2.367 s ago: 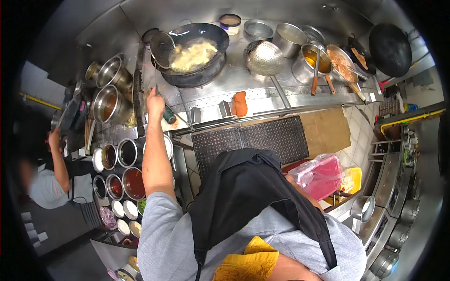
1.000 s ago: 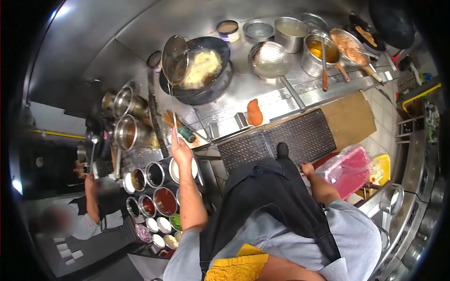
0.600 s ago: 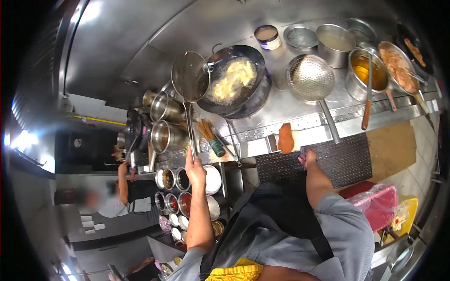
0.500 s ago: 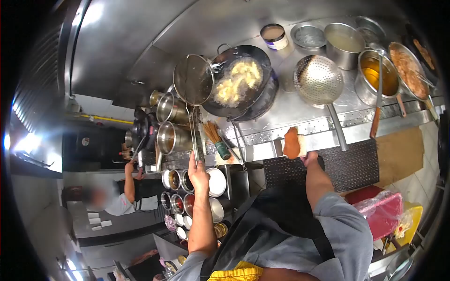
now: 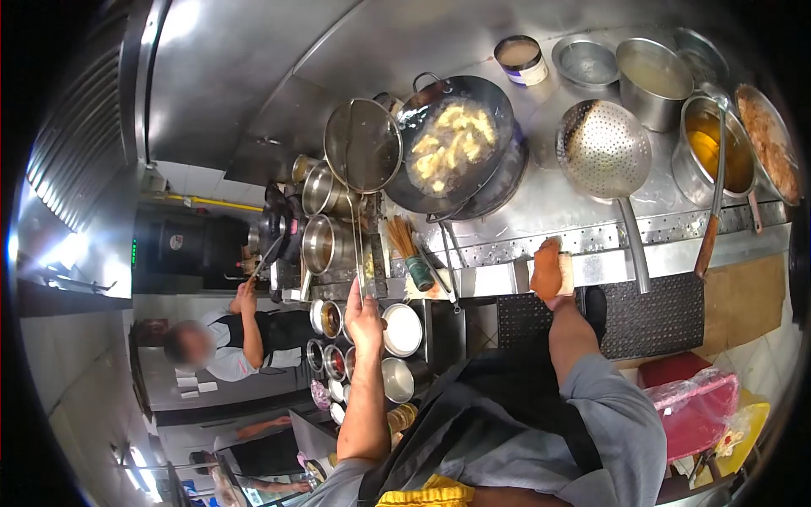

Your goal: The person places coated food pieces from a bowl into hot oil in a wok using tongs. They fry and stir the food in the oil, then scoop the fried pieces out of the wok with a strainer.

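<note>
My left hand [image 5: 365, 319] is closed around the long handle of a round mesh strainer [image 5: 363, 145]. The strainer is raised beside the left rim of a black wok [image 5: 397, 190], where pale yellow pieces of food [image 5: 454, 145] bubble in oil. At the counter's front edge, my right hand [image 5: 557, 302] meets the lower end of an orange-brown cloth [image 5: 547, 269]. Its fingers are hidden by the cloth, so their grip does not show. A bamboo brush [image 5: 409, 253] with a green-wrapped handle lies between the two hands.
A perforated ladle [image 5: 603, 150] rests right of the wok, its handle over the edge. Farther right stand a pot of amber oil [image 5: 705, 144] and a tall steel pot [image 5: 655, 72]. Several seasoning bowls [image 5: 403, 329] sit low left. A co-worker [image 5: 228, 342] stands at the left.
The view has shifted, moving the counter rightward in frame. My right hand has moved left to the cloth's lower end, and the cloth's shape has changed slightly. My left hand still holds the strainer.
</note>
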Demonstrator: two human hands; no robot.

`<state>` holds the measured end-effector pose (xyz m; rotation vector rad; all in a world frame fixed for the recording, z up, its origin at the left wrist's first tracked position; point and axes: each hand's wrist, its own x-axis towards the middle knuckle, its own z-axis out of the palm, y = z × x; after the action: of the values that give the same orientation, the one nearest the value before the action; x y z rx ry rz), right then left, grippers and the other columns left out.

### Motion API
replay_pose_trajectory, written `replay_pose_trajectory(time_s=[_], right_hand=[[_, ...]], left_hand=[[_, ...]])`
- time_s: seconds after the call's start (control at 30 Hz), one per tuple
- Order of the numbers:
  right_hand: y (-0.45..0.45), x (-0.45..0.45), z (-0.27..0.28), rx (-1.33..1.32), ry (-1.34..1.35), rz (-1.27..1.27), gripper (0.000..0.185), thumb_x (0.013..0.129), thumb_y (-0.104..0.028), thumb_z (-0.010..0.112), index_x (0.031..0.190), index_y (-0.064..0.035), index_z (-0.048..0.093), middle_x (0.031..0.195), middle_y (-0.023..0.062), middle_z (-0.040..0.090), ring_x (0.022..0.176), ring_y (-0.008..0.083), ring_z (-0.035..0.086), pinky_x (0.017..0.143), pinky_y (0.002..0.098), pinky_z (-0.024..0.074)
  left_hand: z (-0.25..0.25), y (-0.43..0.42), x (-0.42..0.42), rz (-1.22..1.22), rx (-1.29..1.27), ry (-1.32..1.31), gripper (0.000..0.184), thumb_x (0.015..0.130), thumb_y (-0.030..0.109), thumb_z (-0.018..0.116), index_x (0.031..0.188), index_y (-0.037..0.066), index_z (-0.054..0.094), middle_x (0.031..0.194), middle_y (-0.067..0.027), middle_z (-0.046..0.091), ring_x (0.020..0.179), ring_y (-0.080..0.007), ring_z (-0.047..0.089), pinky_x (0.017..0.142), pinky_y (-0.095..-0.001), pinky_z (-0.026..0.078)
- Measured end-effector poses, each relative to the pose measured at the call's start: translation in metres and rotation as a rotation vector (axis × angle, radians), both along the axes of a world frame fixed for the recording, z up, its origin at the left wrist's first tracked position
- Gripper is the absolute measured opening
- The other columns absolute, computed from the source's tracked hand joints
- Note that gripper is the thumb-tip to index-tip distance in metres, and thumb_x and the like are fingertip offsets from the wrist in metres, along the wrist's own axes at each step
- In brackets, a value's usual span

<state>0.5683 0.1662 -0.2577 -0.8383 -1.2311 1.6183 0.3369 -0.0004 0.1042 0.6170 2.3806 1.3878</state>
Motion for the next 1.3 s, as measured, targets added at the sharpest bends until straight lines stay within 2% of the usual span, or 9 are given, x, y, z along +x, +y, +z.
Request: replay_pose_trajectory(time_s=[0.07,0.17,0.47,0.67,0.73,0.83,1.0,1.17,1.3], right_hand=[[0.003,0.008,0.050,0.745,-1.222,0.076,0.040,0.083,-0.023,0.050,0.119,-0.0051,0.052,0.122,0.0116,0.050,0.123,0.0209,0.040,0.108,0.0373,0.0280],[0.011,0.012,0.101,0.739,-1.391,0.223,0.045,0.074,-0.018,0.053,0.116,-0.0016,0.051,0.117,0.0142,0.050,0.120,0.0270,0.042,0.106,0.0383,0.0291],[0.017,-0.011,0.020,0.883,-1.163,-0.067,0.025,0.055,-0.009,0.051,0.076,0.0007,0.060,0.083,0.0178,0.056,0.092,0.0322,0.051,0.094,0.0428,0.0337],[0.015,-0.015,0.015,0.803,-1.088,-0.097,0.025,0.051,-0.009,0.053,0.072,0.0029,0.059,0.085,0.0196,0.057,0.096,0.0325,0.051,0.096,0.0428,0.0333],[0.018,0.010,0.091,0.946,-1.324,0.038,0.033,0.067,-0.026,0.058,0.091,-0.0047,0.065,0.105,0.0168,0.057,0.107,0.0319,0.050,0.091,0.0387,0.0412],[0.022,0.002,0.070,0.761,-1.401,0.350,0.042,0.076,-0.020,0.054,0.113,0.0000,0.054,0.109,0.0145,0.055,0.106,0.0285,0.052,0.101,0.0384,0.0327],[0.010,0.002,0.007,-0.965,1.133,0.065,0.039,0.092,-0.037,0.049,0.117,-0.0072,0.050,0.094,0.0100,0.058,0.091,0.0225,0.057,0.079,0.0347,0.0476],[-0.037,0.052,-0.142,-1.098,-0.045,0.030,0.042,0.095,-0.045,0.046,0.117,-0.0088,0.049,0.085,0.0077,0.058,0.071,0.0189,0.058,0.059,0.0377,0.0495],[-0.072,0.116,-0.084,-1.011,-0.392,-0.137,0.046,0.095,-0.049,0.047,0.116,-0.0085,0.049,0.074,0.0078,0.057,0.057,0.0191,0.057,0.044,0.0321,0.0461]], left_hand=[[0.004,0.002,0.001,-0.009,-0.010,-0.004,0.045,0.096,0.005,0.045,0.140,0.011,0.041,0.069,0.0051,0.046,0.046,-0.0036,0.035,0.038,-0.0205,0.033],[0.004,-0.002,-0.001,-0.006,0.009,-0.015,0.045,0.096,0.004,0.044,0.140,0.011,0.041,0.069,0.0049,0.046,0.046,-0.0033,0.035,0.038,-0.0205,0.033],[0.000,-0.009,-0.003,0.006,-0.017,-0.002,0.046,0.095,0.003,0.043,0.140,0.009,0.041,0.066,0.0049,0.044,0.045,-0.0034,0.035,0.037,-0.0212,0.032],[-0.003,-0.010,-0.007,0.012,-0.061,0.039,0.045,0.094,0.002,0.044,0.139,0.008,0.042,0.067,0.0045,0.045,0.045,-0.0036,0.035,0.037,-0.0215,0.033],[-0.002,-0.010,-0.005,0.006,-0.041,0.010,0.045,0.094,0.002,0.043,0.139,0.008,0.043,0.068,0.0041,0.045,0.045,-0.0038,0.036,0.036,-0.0218,0.033],[-0.002,-0.008,-0.004,0.007,-0.033,0.005,0.045,0.095,0.002,0.043,0.139,0.008,0.042,0.068,0.0040,0.046,0.044,-0.0040,0.036,0.036,-0.0218,0.033],[-0.007,-0.004,-0.006,0.013,-0.045,-0.009,0.046,0.094,0.003,0.043,0.140,0.007,0.042,0.067,0.0038,0.046,0.044,-0.0046,0.037,0.036,-0.0224,0.034],[-0.027,0.012,-0.021,0.014,-0.032,-0.059,0.049,0.093,0.003,0.043,0.141,0.006,0.039,0.066,0.0022,0.047,0.043,-0.0060,0.037,0.035,-0.0240,0.034],[-0.043,0.040,-0.026,-0.007,-0.022,-0.102,0.053,0.088,0.003,0.043,0.141,0.008,0.040,0.071,-0.0009,0.052,0.046,-0.0086,0.042,0.034,-0.0245,0.034]])
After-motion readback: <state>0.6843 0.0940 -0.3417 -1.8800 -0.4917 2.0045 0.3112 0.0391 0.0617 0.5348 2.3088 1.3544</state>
